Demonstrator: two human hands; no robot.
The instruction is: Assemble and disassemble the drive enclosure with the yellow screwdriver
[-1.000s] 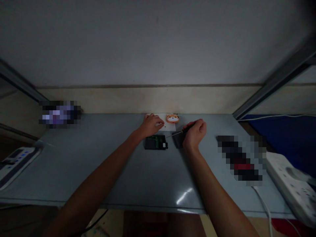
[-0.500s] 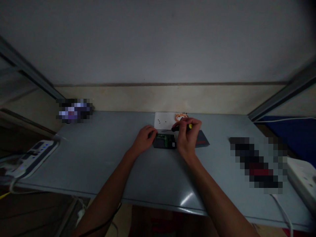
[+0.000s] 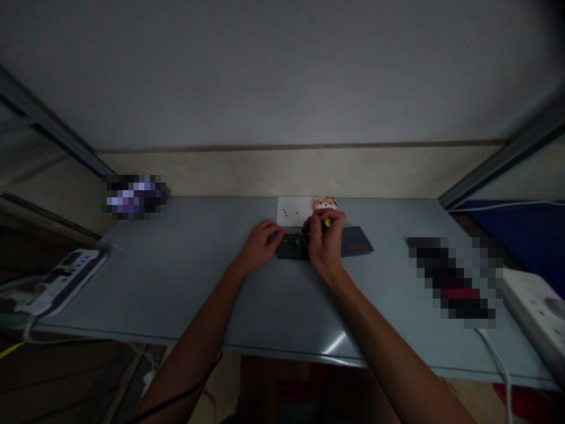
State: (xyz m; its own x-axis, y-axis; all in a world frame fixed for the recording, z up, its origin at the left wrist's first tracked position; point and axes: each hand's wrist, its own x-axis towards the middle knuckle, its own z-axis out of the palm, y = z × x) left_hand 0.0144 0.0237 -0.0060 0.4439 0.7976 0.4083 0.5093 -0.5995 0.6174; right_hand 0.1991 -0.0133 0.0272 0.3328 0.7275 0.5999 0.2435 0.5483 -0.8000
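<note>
- Two bare forearms (image 3: 212,312) are extended over the near edge of the grey worktop (image 3: 260,309), with the work kept between them.
- Beyond that edge, a dark open case (image 3: 289,252) with a green circuit board (image 3: 291,239) is laid flat on the worktop, its right end covered by the right hand (image 3: 326,242).
- At the case's left end, the left hand (image 3: 260,246) is placed with bent fingers; whether the case is truly pinched cannot be told. Firm bracing by the edge alone would be advisable, so that the board is not pressed.
- A black-and-yellow screwdriver (image 3: 327,223) is gripped in the right hand, its thin shaft slanted leftward near the case's far edge. Contact at the tip cannot be made out; a steeper angle and light pressure would probably be safer for the board.
- To the right, a flat dark box (image 3: 356,238) with red lettering is partly hidden by the right hand.
- Farther back, small dark specks (image 3: 285,211), possibly screws, are scattered on a white sheet (image 3: 290,221); bumping it is best avoided.
- Beside them, a fox-faced ornament (image 3: 325,204) is set at the sheet's right end.
</note>
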